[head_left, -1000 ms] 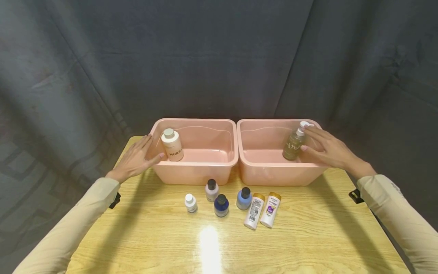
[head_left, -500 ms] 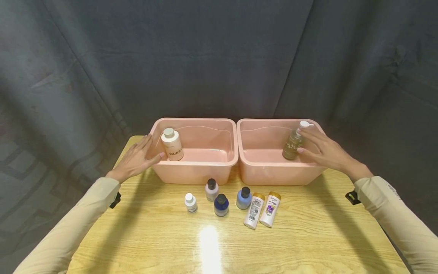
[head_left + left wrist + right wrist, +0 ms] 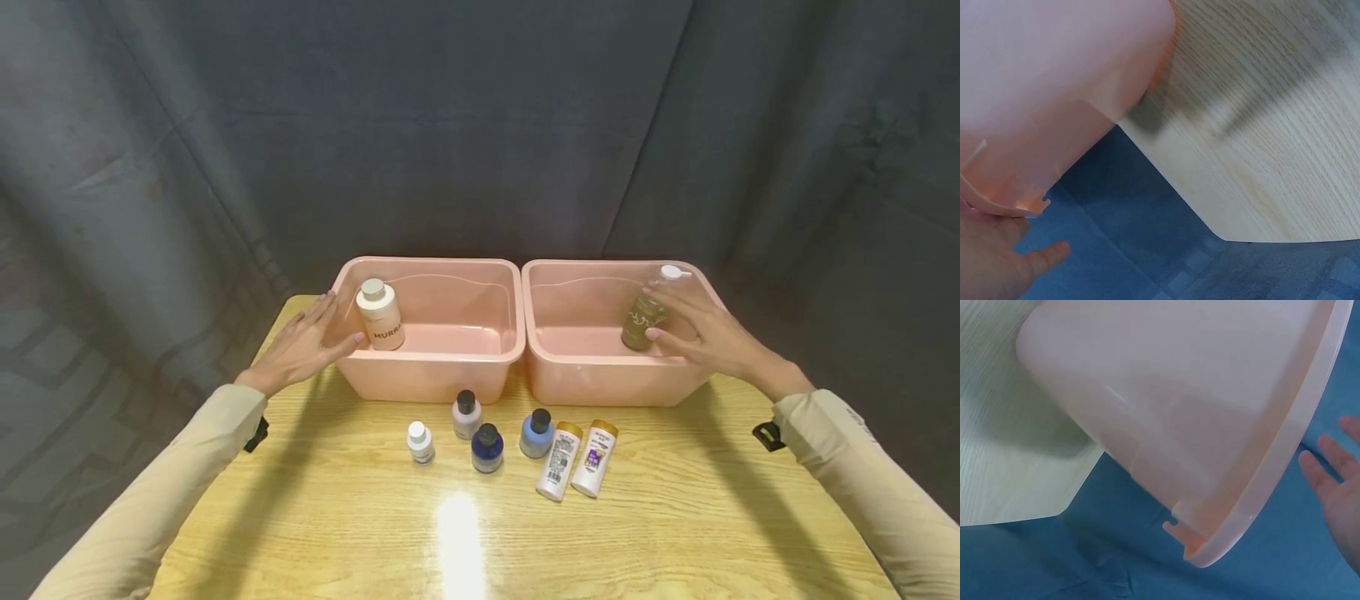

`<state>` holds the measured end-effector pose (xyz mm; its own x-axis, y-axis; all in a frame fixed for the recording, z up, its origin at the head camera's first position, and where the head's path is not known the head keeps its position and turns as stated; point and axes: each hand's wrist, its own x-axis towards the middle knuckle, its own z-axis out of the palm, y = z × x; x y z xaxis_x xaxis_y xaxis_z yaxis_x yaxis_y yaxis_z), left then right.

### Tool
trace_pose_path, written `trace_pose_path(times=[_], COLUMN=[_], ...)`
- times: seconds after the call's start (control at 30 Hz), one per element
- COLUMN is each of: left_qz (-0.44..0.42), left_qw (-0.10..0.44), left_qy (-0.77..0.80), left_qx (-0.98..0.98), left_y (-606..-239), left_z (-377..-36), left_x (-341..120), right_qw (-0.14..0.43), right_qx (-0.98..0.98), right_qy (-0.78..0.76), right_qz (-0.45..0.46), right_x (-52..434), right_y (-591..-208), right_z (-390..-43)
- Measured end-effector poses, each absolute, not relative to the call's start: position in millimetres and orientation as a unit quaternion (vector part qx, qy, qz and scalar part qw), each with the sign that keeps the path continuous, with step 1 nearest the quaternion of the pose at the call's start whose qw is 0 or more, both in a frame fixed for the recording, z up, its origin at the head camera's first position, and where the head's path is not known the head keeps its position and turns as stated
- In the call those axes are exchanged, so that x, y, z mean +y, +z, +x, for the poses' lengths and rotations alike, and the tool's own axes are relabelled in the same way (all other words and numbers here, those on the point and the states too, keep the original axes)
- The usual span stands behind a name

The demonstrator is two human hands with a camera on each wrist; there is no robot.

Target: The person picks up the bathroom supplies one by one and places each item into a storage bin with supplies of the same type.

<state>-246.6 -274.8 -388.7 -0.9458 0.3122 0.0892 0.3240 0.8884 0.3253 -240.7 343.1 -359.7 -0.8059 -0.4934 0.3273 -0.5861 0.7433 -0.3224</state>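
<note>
My left hand (image 3: 300, 343) rests on the left rim of the left pink bin (image 3: 427, 370), fingers straight and thumb reaching over the front edge. Just beside the thumb, a white bottle (image 3: 382, 317) stands inside that bin. In the left wrist view, the left hand's fingers (image 3: 1047, 257) show under the rim. My right hand (image 3: 708, 335) hovers over the right part of the right pink bin (image 3: 607, 382), fingers extended. Close to its fingertips is a dark pump bottle (image 3: 640, 323) with a white pump; whether they touch cannot be told. The right wrist view shows those fingers (image 3: 1319, 475) beyond the rim.
On the wooden table (image 3: 337, 517), in front of the bins, stand a small white bottle (image 3: 421, 445), a pale lilac bottle (image 3: 466, 418), a navy bottle (image 3: 487, 452) and a light blue bottle (image 3: 536, 437). Two gold-capped bottles (image 3: 595, 462) lie beside them. A grey curtain (image 3: 450, 125) hangs behind.
My right hand has shifted slightly left and lower, from near the pump head to beside the bottle's body. The left hand stays at its bin's rim.
</note>
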Motion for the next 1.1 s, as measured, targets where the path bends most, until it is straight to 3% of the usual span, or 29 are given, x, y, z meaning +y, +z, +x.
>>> trace_pose_path(times=[1.1], left_qz=[-0.156], left_qw=[0.006], left_qy=[-0.172], left_qx=[-0.973], left_y=[-393.6], left_z=[-247.2], left_x=[-273.7], right_qw=[0.121], right_qx=[-0.898], right_qy=[0.257], right_qz=[0.337], right_x=[318.2], right_y=[-367.5], right_z=[-225.4])
